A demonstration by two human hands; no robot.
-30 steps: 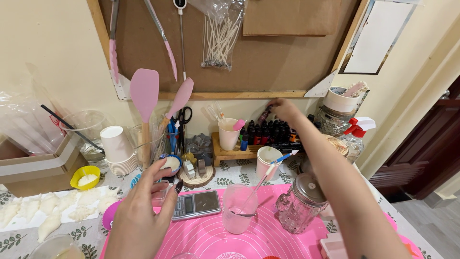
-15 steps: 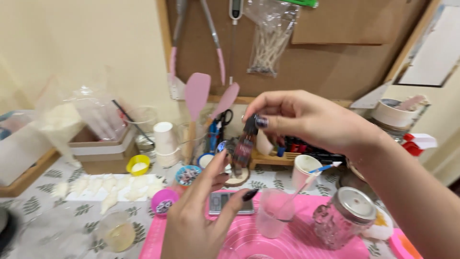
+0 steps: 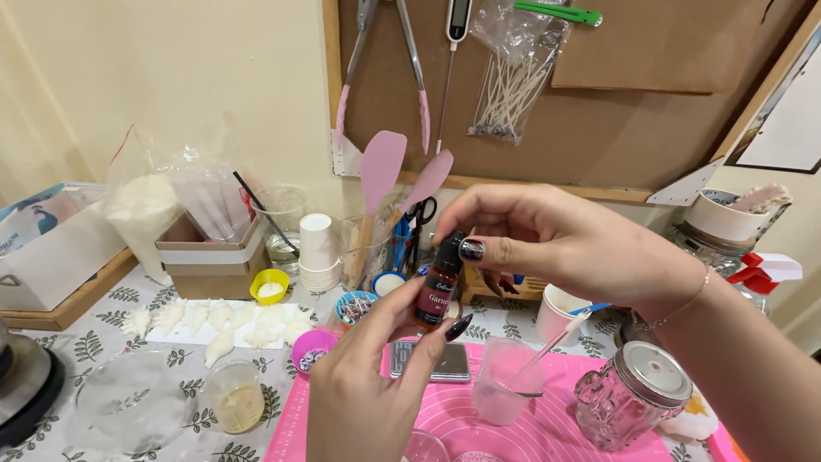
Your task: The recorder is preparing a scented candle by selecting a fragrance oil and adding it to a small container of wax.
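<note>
Both grips are on one thing: your left hand point(image 3: 368, 376) pinches the small dark red bottle point(image 3: 439, 289) between thumb and fingertips, holding it upright in the air above the table point(image 3: 103, 342), and your right hand point(image 3: 556, 244) closes thumb and forefinger on its black cap point(image 3: 451, 246) from above. So the left is shut on the bottle's body, the right shut on its top. The bottle hangs over the front of the pink silicone mat point(image 3: 547, 428), just above a small digital scale point(image 3: 432, 361) lying at the mat's back edge. To the right of the scale stands a clear plastic cup point(image 3: 505, 385) with a stirrer leaning in it, and beside that a ribbed glass jar with a metal lid point(image 3: 633, 406). Left of the mat you have a small beaker of yellowish liquid point(image 3: 235, 398) and a row of white moulded pieces point(image 3: 214, 321) on the patterned cloth. Behind, two pink spatulas point(image 3: 380, 171) stand in a clear holder near a stack of white paper cups point(image 3: 318, 252).
</note>
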